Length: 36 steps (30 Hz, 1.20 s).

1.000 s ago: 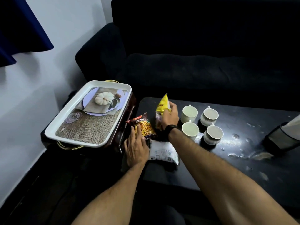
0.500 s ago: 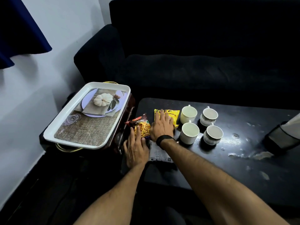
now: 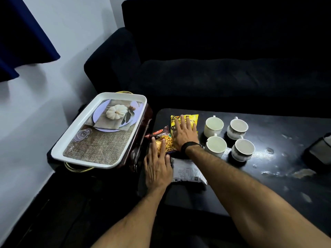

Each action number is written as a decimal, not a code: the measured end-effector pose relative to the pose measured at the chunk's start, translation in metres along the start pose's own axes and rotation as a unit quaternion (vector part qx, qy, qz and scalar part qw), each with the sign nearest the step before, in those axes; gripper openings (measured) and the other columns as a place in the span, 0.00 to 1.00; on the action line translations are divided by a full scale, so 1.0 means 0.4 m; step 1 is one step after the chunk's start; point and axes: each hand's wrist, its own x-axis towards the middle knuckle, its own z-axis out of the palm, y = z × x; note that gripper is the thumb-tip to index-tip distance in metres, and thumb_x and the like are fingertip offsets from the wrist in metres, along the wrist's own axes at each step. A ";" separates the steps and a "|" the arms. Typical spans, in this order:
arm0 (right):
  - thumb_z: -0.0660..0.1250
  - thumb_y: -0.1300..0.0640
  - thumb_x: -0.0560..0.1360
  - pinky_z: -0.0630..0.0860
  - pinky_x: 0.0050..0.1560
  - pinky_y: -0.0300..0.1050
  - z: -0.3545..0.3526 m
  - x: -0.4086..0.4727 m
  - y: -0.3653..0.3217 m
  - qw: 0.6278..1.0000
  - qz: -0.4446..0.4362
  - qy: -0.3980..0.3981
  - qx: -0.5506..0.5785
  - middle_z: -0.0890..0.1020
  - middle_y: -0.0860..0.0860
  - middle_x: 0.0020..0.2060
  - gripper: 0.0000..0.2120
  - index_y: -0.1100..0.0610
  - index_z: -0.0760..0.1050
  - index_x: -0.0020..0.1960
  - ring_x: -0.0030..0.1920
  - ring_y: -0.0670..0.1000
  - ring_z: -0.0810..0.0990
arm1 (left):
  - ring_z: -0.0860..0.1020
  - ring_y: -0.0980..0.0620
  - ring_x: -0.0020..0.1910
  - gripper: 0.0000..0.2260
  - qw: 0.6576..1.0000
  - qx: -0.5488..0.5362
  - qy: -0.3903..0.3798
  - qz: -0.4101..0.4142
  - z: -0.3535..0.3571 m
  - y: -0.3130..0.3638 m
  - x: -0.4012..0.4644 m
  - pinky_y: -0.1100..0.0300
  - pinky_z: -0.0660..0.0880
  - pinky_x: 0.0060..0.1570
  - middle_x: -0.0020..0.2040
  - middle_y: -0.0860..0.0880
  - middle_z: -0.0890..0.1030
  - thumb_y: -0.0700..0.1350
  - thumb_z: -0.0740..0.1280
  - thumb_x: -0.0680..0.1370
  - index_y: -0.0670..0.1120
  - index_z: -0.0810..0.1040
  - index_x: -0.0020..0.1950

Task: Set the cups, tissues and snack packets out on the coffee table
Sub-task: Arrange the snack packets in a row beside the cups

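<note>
Far left I see a blue curtain [image 3: 23, 33] against the white wall. Next comes the white tray [image 3: 78, 138], printed with a pumpkin and burlap picture, sitting tilted on a dark stand just beside the table's left edge. Nothing of the task lies on it.

On the black table [image 3: 268, 185], at its left edge, my left hand [image 3: 157, 167] lies flat with straight fingers, the fingertips resting on the near end of the red packet [image 3: 163, 138], which reads "MIXTURE". Nothing is clasped in that hand; it only presses. Just right of my left hand, near the table's front-left corner, lies the white packet [image 3: 188, 173], partly under my right forearm.

My right hand [image 3: 184, 133], with a black band at the wrist, is spread flat, fingers straight, pressing down on the yellow packet [image 3: 186, 119], which lies flat towards the back-left corner, touching the red packet's far side. That hand grasps nothing either.

Right of the packets stand four white cups [image 3: 214, 126], upright in a close two-by-two block, apart from the yellow packet. At the table's right edge a dark tissue holder [image 3: 318, 151] is cut off by the frame; I cannot tell what is in it.

Behind the table runs a black sofa [image 3: 215, 68].
</note>
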 end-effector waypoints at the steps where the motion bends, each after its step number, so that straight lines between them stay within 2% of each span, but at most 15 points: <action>1: 0.49 0.45 0.81 0.43 0.76 0.62 0.017 -0.009 0.010 0.999 0.012 -0.033 0.003 0.37 0.53 0.78 0.31 0.51 0.40 0.79 0.78 0.59 0.37 | 0.51 0.50 0.80 0.27 1.000 0.005 -0.002 0.008 0.002 0.000 -0.001 0.47 0.62 0.74 0.81 0.51 0.41 0.56 0.46 0.81 0.58 0.45 0.80; 4: 0.48 0.39 0.80 0.39 0.75 0.63 0.060 -0.039 0.027 0.997 0.030 -0.067 0.029 0.29 0.53 0.76 0.33 0.47 0.34 0.78 0.76 0.60 0.30 | 0.47 0.51 0.81 0.27 1.000 0.013 -0.013 0.007 0.010 -0.003 0.002 0.47 0.61 0.74 0.81 0.52 0.41 0.57 0.44 0.81 0.59 0.44 0.80; 9: 0.49 0.40 0.80 0.38 0.75 0.64 0.049 -0.020 0.031 0.996 0.021 -0.073 0.055 0.29 0.53 0.76 0.34 0.46 0.34 0.78 0.76 0.61 0.29 | 0.46 0.53 0.80 0.25 1.000 -0.004 -0.023 -0.001 0.009 -0.004 0.005 0.47 0.56 0.76 0.81 0.54 0.43 0.57 0.44 0.81 0.60 0.45 0.79; 12: 0.48 0.43 0.81 0.40 0.75 0.65 0.041 -0.007 0.032 0.999 -0.005 -0.032 0.025 0.33 0.53 0.77 0.31 0.46 0.37 0.78 0.77 0.59 0.32 | 0.47 0.54 0.80 0.24 0.999 -0.028 -0.023 0.002 0.008 -0.003 0.004 0.47 0.55 0.75 0.81 0.55 0.45 0.56 0.48 0.82 0.60 0.52 0.79; 15: 0.46 0.44 0.82 0.40 0.75 0.66 0.049 0.003 0.022 0.997 -0.006 -0.065 0.029 0.31 0.52 0.77 0.29 0.45 0.39 0.79 0.77 0.59 0.32 | 0.48 0.55 0.80 0.22 0.999 -0.044 -0.021 -0.001 0.009 -0.004 0.001 0.48 0.55 0.75 0.81 0.55 0.49 0.54 0.51 0.82 0.58 0.61 0.77; 18: 0.49 0.46 0.82 0.40 0.75 0.67 0.042 0.022 0.025 0.996 -0.008 -0.082 0.026 0.31 0.52 0.77 0.30 0.45 0.39 0.79 0.77 0.60 0.32 | 0.50 0.54 0.80 0.20 0.998 -0.056 -0.014 0.002 0.006 -0.001 0.002 0.49 0.55 0.75 0.81 0.53 0.52 0.53 0.54 0.82 0.55 0.66 0.74; 21: 0.50 0.50 0.82 0.42 0.75 0.66 0.012 0.018 0.012 0.996 -0.012 -0.063 0.057 0.36 0.53 0.78 0.29 0.47 0.42 0.79 0.78 0.59 0.36 | 0.51 0.55 0.80 0.20 0.998 -0.066 -0.008 -0.001 -0.001 0.001 0.001 0.51 0.53 0.76 0.81 0.53 0.53 0.52 0.55 0.82 0.54 0.66 0.75; 24: 0.53 0.54 0.80 0.53 0.75 0.63 -0.013 -0.056 -0.018 0.992 -0.006 0.047 0.119 0.52 0.56 0.78 0.25 0.53 0.55 0.76 0.78 0.58 0.52 | 0.50 0.56 0.80 0.23 0.996 -0.086 -0.005 -0.011 -0.012 0.000 0.002 0.51 0.53 0.75 0.81 0.55 0.51 0.51 0.55 0.83 0.57 0.59 0.78; 27: 0.54 0.52 0.76 0.66 0.68 0.56 -0.021 -0.190 -0.022 0.983 -0.042 0.144 0.110 0.71 0.54 0.69 0.19 0.53 0.70 0.65 0.68 0.56 0.69 | 0.50 0.55 0.80 0.23 0.996 -0.090 -0.019 -0.010 -0.022 0.001 0.005 0.50 0.55 0.75 0.81 0.54 0.50 0.52 0.53 0.84 0.59 0.54 0.79; 29: 0.57 0.49 0.73 0.70 0.62 0.53 -0.011 -0.273 -0.002 0.978 -0.064 0.170 0.103 0.77 0.52 0.61 0.19 0.54 0.74 0.59 0.60 0.55 0.75 | 0.51 0.54 0.80 0.23 0.996 -0.084 -0.027 -0.019 -0.025 0.000 0.005 0.50 0.57 0.75 0.81 0.53 0.51 0.51 0.53 0.84 0.58 0.54 0.79; 30: 0.58 0.48 0.71 0.70 0.62 0.53 -0.004 -0.307 0.014 0.977 -0.075 0.168 0.103 0.77 0.52 0.59 0.19 0.54 0.74 0.59 0.59 0.54 0.76 | 0.51 0.53 0.80 0.23 0.996 -0.081 -0.029 -0.023 -0.027 0.000 0.004 0.51 0.58 0.75 0.81 0.52 0.51 0.51 0.53 0.84 0.58 0.54 0.79; 32: 0.60 0.46 0.70 0.66 0.67 0.56 0.019 -0.358 0.045 0.982 -0.094 0.130 0.099 0.76 0.52 0.62 0.23 0.54 0.72 0.62 0.62 0.54 0.75 | 0.52 0.53 0.80 0.23 0.997 -0.072 -0.030 -0.021 -0.027 0.002 0.002 0.52 0.58 0.74 0.81 0.52 0.52 0.50 0.52 0.84 0.57 0.55 0.80; 34: 0.61 0.41 0.70 0.59 0.71 0.60 0.042 -0.386 0.067 0.986 -0.105 0.084 0.099 0.71 0.52 0.68 0.30 0.54 0.68 0.68 0.69 0.54 0.69 | 0.52 0.52 0.80 0.23 0.997 -0.069 -0.030 -0.022 -0.026 0.002 0.001 0.52 0.57 0.74 0.81 0.52 0.51 0.50 0.52 0.84 0.56 0.55 0.80; 36: 0.62 0.38 0.70 0.59 0.72 0.62 0.052 -0.389 0.083 0.988 -0.110 0.059 0.095 0.66 0.53 0.72 0.36 0.54 0.63 0.73 0.72 0.56 0.64 | 0.52 0.53 0.80 0.23 0.997 -0.070 -0.032 -0.025 -0.026 0.000 0.002 0.50 0.58 0.74 0.81 0.52 0.51 0.49 0.53 0.84 0.57 0.55 0.80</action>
